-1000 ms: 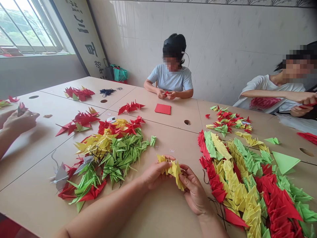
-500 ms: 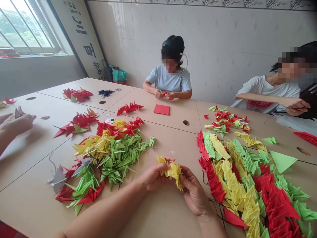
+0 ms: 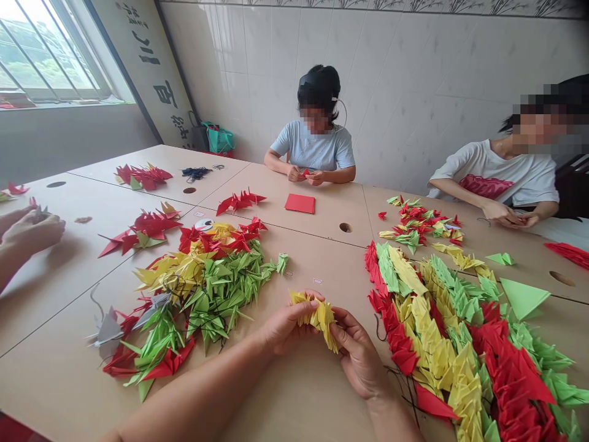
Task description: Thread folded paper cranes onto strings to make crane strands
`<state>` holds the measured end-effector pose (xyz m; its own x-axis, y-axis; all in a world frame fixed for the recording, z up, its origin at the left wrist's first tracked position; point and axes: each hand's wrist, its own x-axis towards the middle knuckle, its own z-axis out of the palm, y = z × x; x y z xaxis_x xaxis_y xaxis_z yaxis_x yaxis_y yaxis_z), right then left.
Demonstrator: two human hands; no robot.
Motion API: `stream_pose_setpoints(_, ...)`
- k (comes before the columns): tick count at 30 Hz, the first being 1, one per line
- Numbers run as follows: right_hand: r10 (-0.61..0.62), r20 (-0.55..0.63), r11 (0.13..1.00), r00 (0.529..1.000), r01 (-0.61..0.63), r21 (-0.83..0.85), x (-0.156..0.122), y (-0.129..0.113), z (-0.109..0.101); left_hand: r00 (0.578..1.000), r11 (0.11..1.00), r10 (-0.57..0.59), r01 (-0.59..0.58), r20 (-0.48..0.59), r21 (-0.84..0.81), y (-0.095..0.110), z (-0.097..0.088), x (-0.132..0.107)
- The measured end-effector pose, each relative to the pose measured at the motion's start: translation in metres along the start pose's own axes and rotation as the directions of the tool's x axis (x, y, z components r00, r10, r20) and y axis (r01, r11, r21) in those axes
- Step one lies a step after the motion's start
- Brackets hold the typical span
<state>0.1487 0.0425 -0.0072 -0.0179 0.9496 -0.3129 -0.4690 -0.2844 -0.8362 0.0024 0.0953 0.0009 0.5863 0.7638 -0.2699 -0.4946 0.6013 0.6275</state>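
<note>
Pale tiled wall was fronted by a smooth tan worktop. At left, spiky green origami pieces were heaped, laced with dark thread. Beyond, crisp red sheets were stacked flat, apparently not yet folded. At centre, a short, ruffled yellow origami strip was pinched between thumb and curled fingers by both hands, left and right. At right, dense, scaly yellow chains and red chains seemed largely assembled; the far shorter strip was judged unfinished.
</note>
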Motion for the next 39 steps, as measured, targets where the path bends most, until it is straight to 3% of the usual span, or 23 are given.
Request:
stream_pose_setpoints(7, -0.018, 0.043, 0.998, 0.999, 0.02, -0.056, 0.001, 0.003, 0.0, 0.999, 0.997, 0.037, -0.036, -0.017, 0.068, -0.001, -0.001, 0.001)
stream_pose_setpoints(16, -0.131, 0.098, 0.964, 0.987, 0.15, -0.221, 0.003, 0.01, -0.004, 0.972, 0.969, 0.159, -0.12, -0.171, 0.218, -0.007, -0.001, 0.005)
stream_pose_setpoints(23, -0.136, 0.016, 0.985, 0.991, 0.137, -0.104, 0.003, 0.006, 0.0, 0.986, 0.998, 0.064, -0.068, -0.155, -0.02, 0.001, -0.002, 0.003)
stream_pose_setpoints(32, -0.048, -0.066, 0.997, 0.997, 0.052, 0.063, 0.004, 0.0, 0.004, 0.994, 0.99, 0.032, -0.046, -0.107, -0.132, 0.004, -0.001, 0.003)
stream_pose_setpoints(39, -0.011, -0.018, 0.998, 1.0, 0.012, 0.067, 0.003, 0.001, 0.002, 0.972, 0.994, -0.003, -0.024, -0.236, -0.111, 0.005, -0.005, 0.007)
